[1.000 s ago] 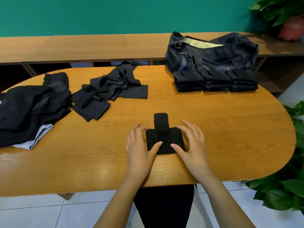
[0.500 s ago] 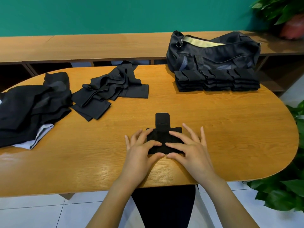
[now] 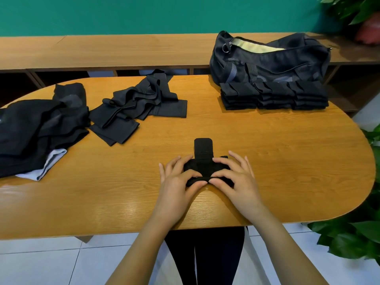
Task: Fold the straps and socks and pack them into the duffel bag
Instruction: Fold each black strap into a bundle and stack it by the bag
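Teal wall [image 3: 144, 15] is seen behind a long wooden shelf [image 3: 123, 50], and the foreground is filled by an oval wooden table [image 3: 267, 161]. At the table's far right a dark duffel bag [image 3: 287, 60] is set, its zip opened so that a pale lining is shown. A heap of dark garments [image 3: 37, 130] is spread at the left edge, with a pale cloth caught beneath it. Just beside that heap, a loose pile of unfolded black pieces [image 3: 139, 103] is laid. A neat row of folded black stacks [image 3: 273, 97] is lined up directly in front of the bag; whether the two touch cannot be told. Near the front edge, at the middle, a small black strap [image 3: 202, 149] is laid flat, its narrow tab pointed away from the person. Its near edge is pinched by the left hand [image 3: 176, 186] and the right hand [image 3: 236, 182], with the thumbs brought together at the middle and the fingers curled over the fabric.
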`<state>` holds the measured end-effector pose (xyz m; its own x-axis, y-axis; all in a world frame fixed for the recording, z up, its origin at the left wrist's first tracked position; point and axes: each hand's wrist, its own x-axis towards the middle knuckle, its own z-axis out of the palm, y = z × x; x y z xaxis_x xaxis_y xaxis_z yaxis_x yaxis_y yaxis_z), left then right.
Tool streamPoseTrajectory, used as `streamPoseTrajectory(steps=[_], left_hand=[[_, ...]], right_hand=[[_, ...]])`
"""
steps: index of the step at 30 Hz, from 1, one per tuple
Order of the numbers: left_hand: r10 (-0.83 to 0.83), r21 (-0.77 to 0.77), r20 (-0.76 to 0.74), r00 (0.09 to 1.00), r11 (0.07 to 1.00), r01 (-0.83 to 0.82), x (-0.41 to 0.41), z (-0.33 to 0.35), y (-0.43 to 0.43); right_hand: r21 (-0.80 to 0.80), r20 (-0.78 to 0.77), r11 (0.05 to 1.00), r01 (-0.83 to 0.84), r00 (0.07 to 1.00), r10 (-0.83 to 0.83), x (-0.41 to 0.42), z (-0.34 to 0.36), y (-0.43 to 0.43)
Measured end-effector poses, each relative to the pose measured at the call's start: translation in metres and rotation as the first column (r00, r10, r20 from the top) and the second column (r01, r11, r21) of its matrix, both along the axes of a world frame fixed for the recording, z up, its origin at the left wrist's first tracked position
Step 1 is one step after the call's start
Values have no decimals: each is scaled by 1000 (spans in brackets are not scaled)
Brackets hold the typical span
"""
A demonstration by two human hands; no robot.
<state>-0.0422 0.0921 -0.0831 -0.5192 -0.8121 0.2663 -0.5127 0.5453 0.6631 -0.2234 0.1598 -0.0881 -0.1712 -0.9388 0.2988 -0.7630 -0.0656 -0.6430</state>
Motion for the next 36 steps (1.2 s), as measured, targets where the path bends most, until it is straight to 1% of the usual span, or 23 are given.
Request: streamPoseTrajectory(steps=[4,9,13,19,22,26,30,36], left_hand=[[23,32,-23,999,999,-22,0,1,-1],[24,39,-7,1000,999,-23,0,1,-3],[16,40,2,1000,999,-16,1,0,-3],[-2,20,8,1000,1000,2,1,1,-2],[16,26,-7,1000,1000,-16,1,1,-2],[24,34,-6,1000,999,-24,0,2,-2],[12,13,11,1000,1000,-12,0,2,-2],[16,9,-7,1000,1000,-16,1,1,-2]], right_hand=[[3,22,1000,-14,1000,14,-2,-1,0],[7,42,1000,8,999,-9,-3,0,0],[41,76,999,2,997,-5,-3,1,0],[58,76,998,0,997,-5,-4,-1,0],[43,84,999,4,996,-7,-4,-1,0],[37,46,999,-1,999,-1,-4,0,1],[44,82,999,9,997,-13,-4,-1,0],[43,71,999,23,997,-26,-5,-2,-1]])
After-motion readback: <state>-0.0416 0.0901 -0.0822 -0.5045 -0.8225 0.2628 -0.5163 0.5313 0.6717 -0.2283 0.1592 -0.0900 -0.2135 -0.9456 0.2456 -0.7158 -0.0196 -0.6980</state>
